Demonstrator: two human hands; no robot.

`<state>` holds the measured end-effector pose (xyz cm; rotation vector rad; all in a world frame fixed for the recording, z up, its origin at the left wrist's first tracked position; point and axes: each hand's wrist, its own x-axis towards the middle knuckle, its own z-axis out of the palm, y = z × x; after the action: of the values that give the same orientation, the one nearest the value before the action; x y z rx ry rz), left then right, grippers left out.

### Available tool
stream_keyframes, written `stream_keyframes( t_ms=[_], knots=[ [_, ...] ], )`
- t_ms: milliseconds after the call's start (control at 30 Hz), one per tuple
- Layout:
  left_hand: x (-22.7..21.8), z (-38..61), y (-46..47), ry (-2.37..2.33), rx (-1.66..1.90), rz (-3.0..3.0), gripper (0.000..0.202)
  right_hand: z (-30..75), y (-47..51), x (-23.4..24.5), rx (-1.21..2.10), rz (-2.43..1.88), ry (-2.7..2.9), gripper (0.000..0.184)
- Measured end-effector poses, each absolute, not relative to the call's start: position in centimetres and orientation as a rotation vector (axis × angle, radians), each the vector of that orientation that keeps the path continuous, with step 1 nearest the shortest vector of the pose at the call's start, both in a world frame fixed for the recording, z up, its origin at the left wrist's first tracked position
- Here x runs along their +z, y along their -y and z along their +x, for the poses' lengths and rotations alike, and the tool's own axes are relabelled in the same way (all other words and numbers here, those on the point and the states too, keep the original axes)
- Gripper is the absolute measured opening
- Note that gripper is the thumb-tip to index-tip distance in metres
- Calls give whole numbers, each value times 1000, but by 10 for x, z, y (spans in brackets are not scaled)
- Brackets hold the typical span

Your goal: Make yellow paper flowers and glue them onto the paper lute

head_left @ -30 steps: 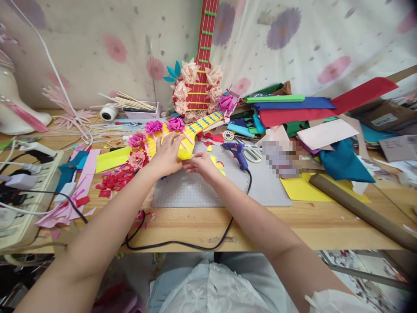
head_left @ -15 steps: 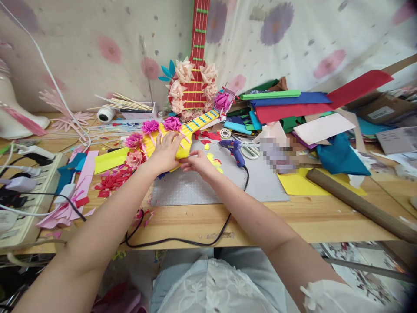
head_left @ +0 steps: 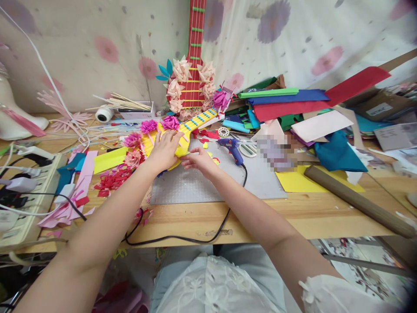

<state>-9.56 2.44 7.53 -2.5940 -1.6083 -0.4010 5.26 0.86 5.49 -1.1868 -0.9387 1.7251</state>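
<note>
A yellow paper guitar (head_left: 184, 138) with blue-striped frets lies slanted in front of me, magenta and pink paper flowers (head_left: 149, 126) along its body. My left hand (head_left: 165, 150) is laid over the body and grips it, fingers spread across the front. At the lower right edge, the fingertips of my right hand (head_left: 199, 161) touch the guitar; its fingers are slightly bent and apart. Whether a small scrap is between them is hidden. Right of that hand, a blue glue gun (head_left: 232, 148) lies on the grey cutting mat (head_left: 208, 191), beside white-handled scissors (head_left: 248, 149).
Behind stands a red paper guitar (head_left: 193, 87) with pale pink flowers. Coloured paper sheets (head_left: 289, 104) pile up at the right, near a brown roll (head_left: 358, 202). A power strip (head_left: 35, 204) sits at the left. The glue gun's black cord (head_left: 182, 239) runs along the front edge.
The whole view has shifted slightly. My right hand has moved a little at the guitar's edge, covering more of the yellow scraps beside it. My left hand stays on the guitar.
</note>
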Motion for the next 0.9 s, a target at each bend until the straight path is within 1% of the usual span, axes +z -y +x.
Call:
stream_keyframes(
  t_ms=[233,367,433,567,633,733,833,900],
  knots=[
    [76,-95,-23,1654,-403,-2585,73,55,-8,54,1705,-1194,956,35],
    [93,-99,-22,1723,-450,-2626,78,77,-10,56,1620,-1211,1041,30],
    [104,-97,-21,1692,-573,-2661,75,96,-14,54,1545,-1244,1128,27],
    [110,-69,-19,1529,-1036,-2666,56,133,-28,38,1292,-1433,1328,23],
    [98,-45,-16,1496,-1192,-2681,52,147,-34,27,1124,-1538,1474,21],
    [64,-13,-13,1458,-1234,-2809,50,159,-34,14,865,-1604,1731,18],
    [26,5,-10,1537,-1192,-2858,49,161,-27,8,756,-1578,1868,16],
    [5,7,-9,1625,-1248,-2807,47,159,-23,7,722,-1561,1881,15]
  ],
)
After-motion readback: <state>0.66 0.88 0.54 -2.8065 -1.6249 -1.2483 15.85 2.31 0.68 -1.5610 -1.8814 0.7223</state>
